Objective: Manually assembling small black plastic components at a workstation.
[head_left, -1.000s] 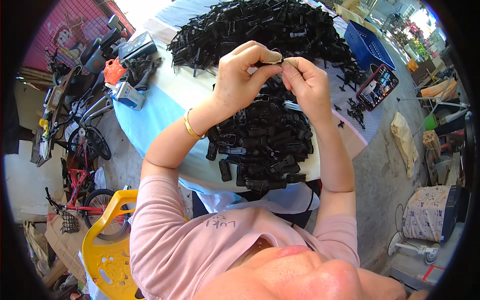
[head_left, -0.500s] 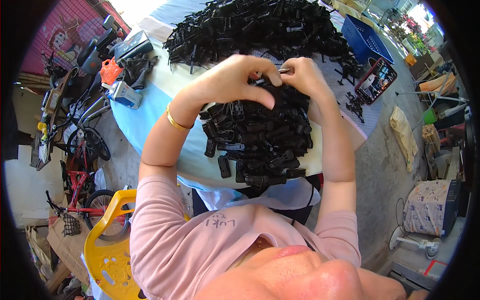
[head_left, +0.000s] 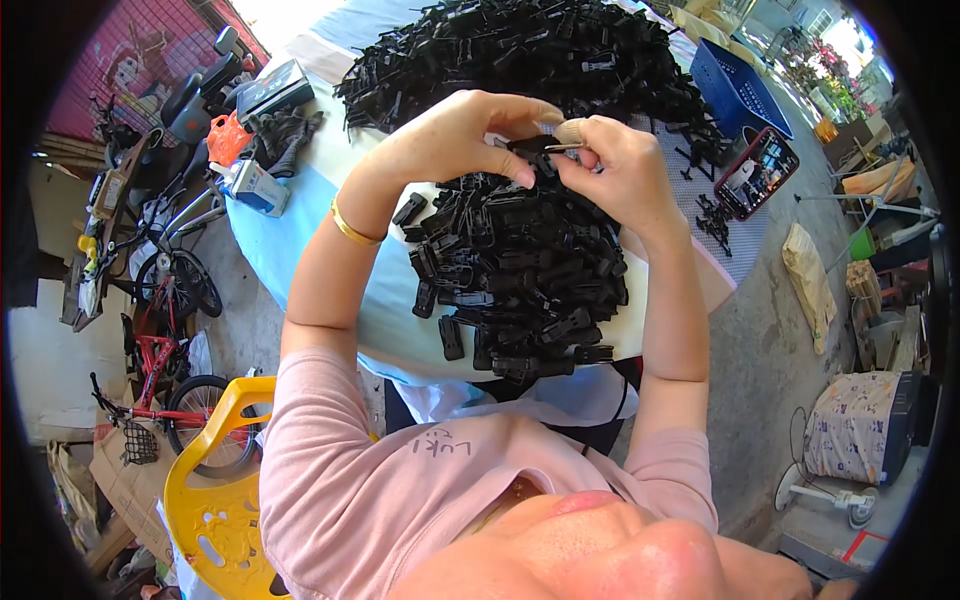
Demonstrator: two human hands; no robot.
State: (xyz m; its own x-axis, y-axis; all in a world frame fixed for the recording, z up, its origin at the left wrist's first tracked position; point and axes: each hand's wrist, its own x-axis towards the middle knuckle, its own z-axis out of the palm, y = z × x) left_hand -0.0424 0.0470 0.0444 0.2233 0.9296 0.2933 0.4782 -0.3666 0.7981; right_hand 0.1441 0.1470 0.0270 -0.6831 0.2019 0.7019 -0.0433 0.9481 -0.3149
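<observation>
Above a heap of black plastic clip-like pieces [head_left: 515,270], my two hands meet. My left hand [head_left: 455,135] curls its thumb and fingers around one small black plastic piece [head_left: 530,146]. Against that piece, my right hand [head_left: 630,170] is closed in a pinch on a thin, shiny metal-looking part [head_left: 563,147]; its exact kind is too small to make out. A beige wrap [head_left: 571,130] covers a fingertip of the right hand. Farther back on the table lies a larger pile of thin black parts [head_left: 520,55].
A phone [head_left: 757,172] leans at the table's right, by loose black bits [head_left: 713,222] and a blue basket [head_left: 735,90]. A blue-white carton [head_left: 252,188], dark gloves [head_left: 285,138] and a box [head_left: 275,90] sit left. A yellow chair [head_left: 215,500] stands nearby.
My right hand has turned and shifted slightly right, closer toward me. The black piece and the metal-looking part now show between my hands. My left hand has risen a little.
</observation>
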